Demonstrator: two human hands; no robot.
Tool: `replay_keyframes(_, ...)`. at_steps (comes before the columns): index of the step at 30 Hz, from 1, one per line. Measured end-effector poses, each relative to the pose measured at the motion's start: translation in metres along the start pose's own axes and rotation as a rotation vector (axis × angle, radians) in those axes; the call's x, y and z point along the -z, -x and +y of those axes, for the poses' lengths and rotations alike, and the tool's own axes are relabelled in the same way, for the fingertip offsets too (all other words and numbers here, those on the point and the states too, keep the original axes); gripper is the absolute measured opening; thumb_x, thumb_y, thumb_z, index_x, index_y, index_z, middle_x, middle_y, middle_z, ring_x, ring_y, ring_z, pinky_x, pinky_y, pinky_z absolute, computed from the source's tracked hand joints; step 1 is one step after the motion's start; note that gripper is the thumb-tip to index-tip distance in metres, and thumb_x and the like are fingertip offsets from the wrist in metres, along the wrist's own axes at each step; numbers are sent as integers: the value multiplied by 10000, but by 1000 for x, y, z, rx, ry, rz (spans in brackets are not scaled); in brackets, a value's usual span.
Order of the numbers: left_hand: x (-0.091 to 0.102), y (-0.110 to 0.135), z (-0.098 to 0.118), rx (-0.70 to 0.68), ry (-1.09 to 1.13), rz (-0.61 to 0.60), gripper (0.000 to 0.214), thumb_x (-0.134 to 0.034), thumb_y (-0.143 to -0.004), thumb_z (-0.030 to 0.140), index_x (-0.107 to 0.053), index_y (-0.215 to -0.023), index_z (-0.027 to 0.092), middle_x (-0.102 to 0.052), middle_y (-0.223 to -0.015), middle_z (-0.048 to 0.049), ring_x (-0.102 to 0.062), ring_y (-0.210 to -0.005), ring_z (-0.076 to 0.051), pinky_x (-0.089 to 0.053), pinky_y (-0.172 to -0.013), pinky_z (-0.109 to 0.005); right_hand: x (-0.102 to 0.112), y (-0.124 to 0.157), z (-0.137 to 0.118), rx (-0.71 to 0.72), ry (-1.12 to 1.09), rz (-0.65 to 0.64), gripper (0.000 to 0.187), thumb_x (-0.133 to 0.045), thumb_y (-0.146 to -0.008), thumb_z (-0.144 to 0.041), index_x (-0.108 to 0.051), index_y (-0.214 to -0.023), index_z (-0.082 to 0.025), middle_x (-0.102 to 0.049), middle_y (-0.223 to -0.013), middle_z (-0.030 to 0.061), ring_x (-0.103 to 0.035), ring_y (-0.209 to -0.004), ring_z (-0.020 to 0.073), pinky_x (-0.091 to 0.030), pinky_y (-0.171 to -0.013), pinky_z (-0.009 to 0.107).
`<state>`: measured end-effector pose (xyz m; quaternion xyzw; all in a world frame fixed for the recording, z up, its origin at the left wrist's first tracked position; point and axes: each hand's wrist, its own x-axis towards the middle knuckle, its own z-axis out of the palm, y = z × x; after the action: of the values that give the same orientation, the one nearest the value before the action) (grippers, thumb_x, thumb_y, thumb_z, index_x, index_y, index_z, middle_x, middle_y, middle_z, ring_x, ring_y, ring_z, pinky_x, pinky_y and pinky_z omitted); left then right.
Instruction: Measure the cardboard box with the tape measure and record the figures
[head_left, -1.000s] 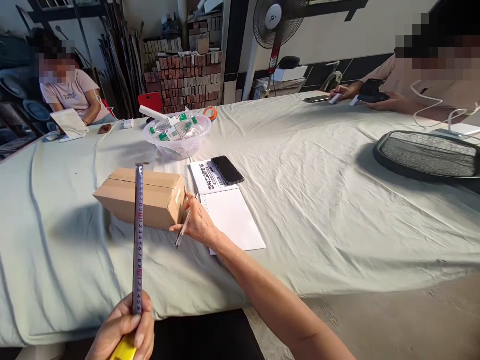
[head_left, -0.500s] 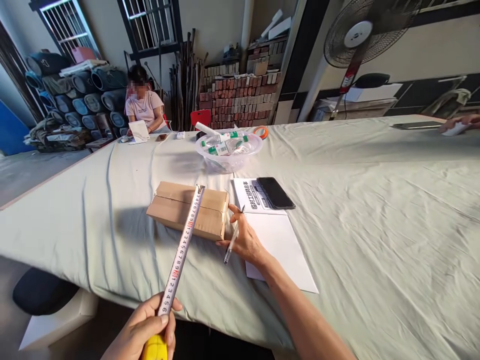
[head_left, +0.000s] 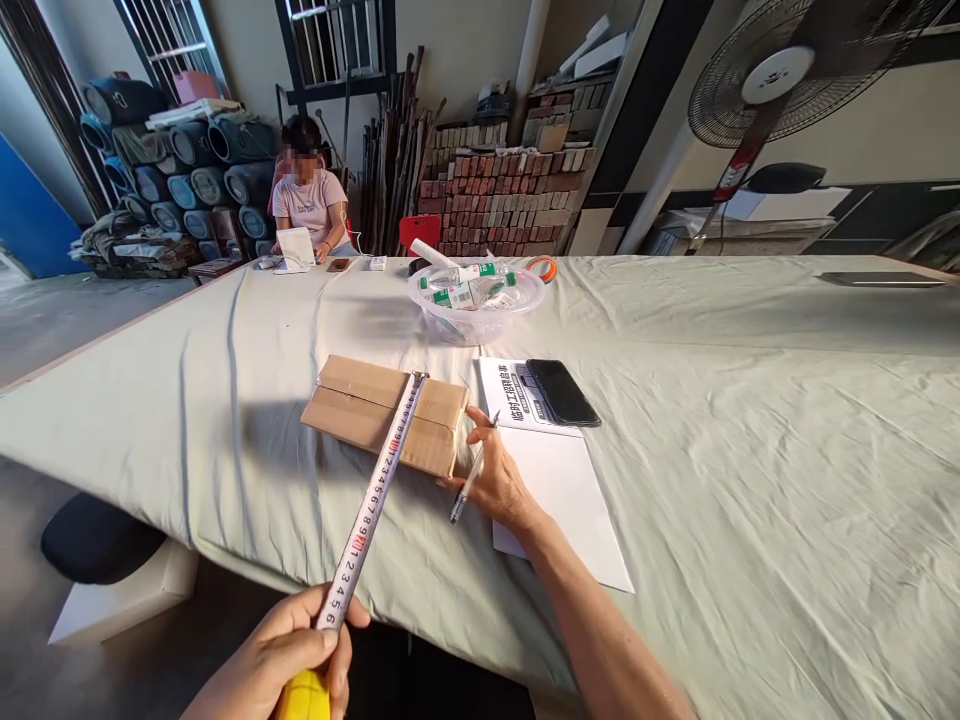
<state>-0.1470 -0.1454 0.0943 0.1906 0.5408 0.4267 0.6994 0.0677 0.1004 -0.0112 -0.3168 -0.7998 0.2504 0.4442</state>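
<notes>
My left hand (head_left: 300, 645) is closed around a yellow tape measure (head_left: 306, 695) at the table's near edge. Its white blade (head_left: 375, 495) runs out across the top of a brown cardboard box (head_left: 360, 400), with the metal end hook at the box's far edge. On the box's right end rests my right hand (head_left: 499, 480), fingers and thumb gripping that end. A clear pen (head_left: 469, 482) is also held between the fingers of this hand. Partly under my right wrist lies an open booklet (head_left: 559, 500) with a blank page and a printed page. A black smartphone (head_left: 564, 392) lies on the printed page.
Beyond the box stands a clear plastic basin (head_left: 480, 325) holding plastic bottles. An orange tape roll (head_left: 541, 268) is behind it. Across the table sits a person (head_left: 311, 205). A standing fan (head_left: 780, 75) is at right; a black-topped stool (head_left: 101, 540) is at left.
The camera view has shifted, so the scene sits slightly further right. The box looks tilted a little differently. Both hands keep their holds. A hand at the far right edge is out of view now.
</notes>
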Motion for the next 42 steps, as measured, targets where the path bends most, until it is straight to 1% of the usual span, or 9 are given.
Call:
replay_keyframes(13,8,-16,-15,-65,-49,-73,196,-565,-886,283,-634,-1020,156,-564,-705,-6,-567,-613,-151,-431,-612,-283,1,-3,-1,5,-71,1,605,-832,-647,-383,-340,-978,-267,-332,-1520,197,-399,-1389,357,-401,-1047,585)
replay_keyframes(16,9,-16,-14,-97,-118,-73,214,-561,-898,318,-624,-1037,167,-564,-719,-6,-572,-639,-156,-445,-637,-290,3,-4,-6,32,-146,12,603,-831,-653,-389,-339,-976,-261,-341,-1499,202,-375,-1397,358,-361,-1082,589)
replay_keyframes(19,18,-14,-6,-115,-239,-98,259,-548,-909,384,-608,-1064,185,-569,-735,-7,-575,-650,-163,-450,-641,-293,5,-4,-13,-44,-294,57,601,-828,-650,-405,-348,-989,-274,-366,-1461,140,-368,-1394,325,-356,-1098,578)
replay_keyframes(23,34,-12,23,-96,-518,-150,336,-534,-901,473,-602,-1051,180,-561,-708,-2,-565,-636,-166,-450,-622,-282,9,-4,-23,-206,-510,80,581,-826,-640,-417,-383,-999,-304,-431,-1350,55,-465,-1283,292,-452,-1018,572)
replay_keyframes(27,41,-15,68,-32,-880,-168,320,-468,-924,445,-608,-1031,177,-574,-726,-5,-574,-658,-172,-456,-634,-275,14,-5,-27,-305,-644,56,650,-839,-607,-445,-424,-1093,-324,-482,-1277,61,-550,-1150,305,-531,-897,541)
replay_keyframes(30,43,-21,101,-42,-1075,-143,297,-459,-905,378,-630,-1033,172,-572,-705,-2,-548,-638,-168,-438,-621,-267,18,-5,-26,-328,-664,36,643,-844,-606,-413,-426,-1086,-321,-449,-1318,60,-525,-1182,298,-521,-919,529)
replay_keyframes(34,50,-30,141,-21,-1184,-144,278,-480,-845,333,-662,-977,170,-538,-668,-1,-530,-616,-178,-433,-616,-279,24,-3,-23,-355,-644,13,563,-830,-638,-397,-394,-980,-296,-402,-1367,58,-493,-1209,259,-507,-940,498)
replay_keyframes(38,61,-40,178,19,-1283,-168,285,-503,-805,308,-669,-997,180,-511,-652,3,-483,-578,-169,-402,-580,-271,29,-3,-22,-339,-675,-24,530,-811,-677,-398,-339,-887,-279,-460,-1316,49,-516,-1170,236,-510,-897,441)
replay_keyframes(42,65,-52,206,-30,-1397,-165,238,-522,-751,231,-678,-920,167,-512,-634,3,-461,-555,-156,-348,-539,-253,30,-4,-23,-330,-613,-49,527,-820,-661,-405,-358,-878,-272,-505,-1239,53,-546,-1103,249,-515,-846,420)
